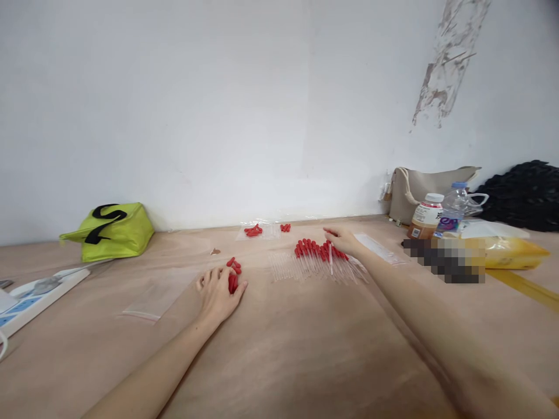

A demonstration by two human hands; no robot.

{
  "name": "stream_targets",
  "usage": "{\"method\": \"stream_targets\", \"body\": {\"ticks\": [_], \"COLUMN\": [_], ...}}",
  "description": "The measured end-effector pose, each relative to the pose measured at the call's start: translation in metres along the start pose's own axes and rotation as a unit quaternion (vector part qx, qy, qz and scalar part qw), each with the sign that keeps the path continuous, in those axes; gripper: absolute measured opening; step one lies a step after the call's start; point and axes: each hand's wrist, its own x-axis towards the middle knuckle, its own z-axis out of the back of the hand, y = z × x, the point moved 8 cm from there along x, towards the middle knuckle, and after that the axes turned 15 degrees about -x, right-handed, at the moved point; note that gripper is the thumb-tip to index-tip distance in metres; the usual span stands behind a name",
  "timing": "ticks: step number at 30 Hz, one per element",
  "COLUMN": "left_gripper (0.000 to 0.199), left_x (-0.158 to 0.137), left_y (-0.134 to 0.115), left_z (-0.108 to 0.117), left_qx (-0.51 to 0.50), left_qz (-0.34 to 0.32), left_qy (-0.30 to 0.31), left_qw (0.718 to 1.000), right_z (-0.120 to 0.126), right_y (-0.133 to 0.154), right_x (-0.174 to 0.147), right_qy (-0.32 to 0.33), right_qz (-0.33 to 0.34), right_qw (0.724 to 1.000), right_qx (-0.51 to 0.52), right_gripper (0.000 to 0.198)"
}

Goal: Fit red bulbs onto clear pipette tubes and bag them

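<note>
My left hand [218, 295] rests palm down on the table, fingers spread and slightly bent. Red rubber bulbs [233, 283] lie between its thumb and forefinger, and a few loose red bulbs [234, 265] sit just beyond the fingertips. Over on the right, my right hand [344, 241] is closed in a pinch above a row of clear droppers with red bulbs [309, 248]. One dropper [331, 259] points down from its fingers, its top end hidden by them. Left of that row lie clear tubes without bulbs [282, 266].
Two small piles of red bulbs [253, 231] lie near the wall, one on a clear plastic bag. Flat clear bags [159, 297] lie left of my left hand. A power strip [41, 297] and a lime-green bag [116, 233] stand left; bottles [425, 216] and a yellow packet [509, 252] are right.
</note>
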Motion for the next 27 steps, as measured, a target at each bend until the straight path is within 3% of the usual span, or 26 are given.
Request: {"method": "stream_targets", "body": {"ticks": [6, 9, 12, 17, 23, 27], "left_gripper": [0.031, 0.033, 0.032, 0.028, 0.026, 0.021], "left_x": [-0.002, -0.002, -0.002, -0.003, 0.001, -0.002], "left_y": [-0.009, -0.013, -0.014, -0.016, -0.010, -0.019], "left_z": [0.004, 0.006, 0.007, 0.006, 0.002, 0.003], "left_qx": [0.070, 0.105, 0.107, 0.093, 0.069, -0.062], "left_qz": [-0.062, -0.090, -0.095, -0.121, -0.141, -0.174], "left_qy": [0.000, -0.001, -0.004, -0.016, -0.027, -0.018], "left_qw": [0.996, 0.990, 0.990, 0.988, 0.987, 0.983], "right_z": [-0.018, -0.015, -0.017, -0.044, -0.056, -0.058], "right_y": [0.013, 0.023, 0.049, 0.091, 0.095, 0.097], "right_x": [0.007, -0.002, -0.021, -0.051, -0.057, -0.055], "right_qy": [-0.004, -0.035, -0.068, -0.004, 0.072, 0.088], "right_qz": [0.011, -0.003, 0.024, 0.066, 0.007, -0.016], "right_qw": [0.993, 0.987, 0.979, 0.965, 0.958, 0.955], "right_qx": [-0.119, -0.157, -0.192, -0.252, -0.276, -0.283], "right_gripper": [0.038, 0.041, 0.030, 0.018, 0.018, 0.020]}}
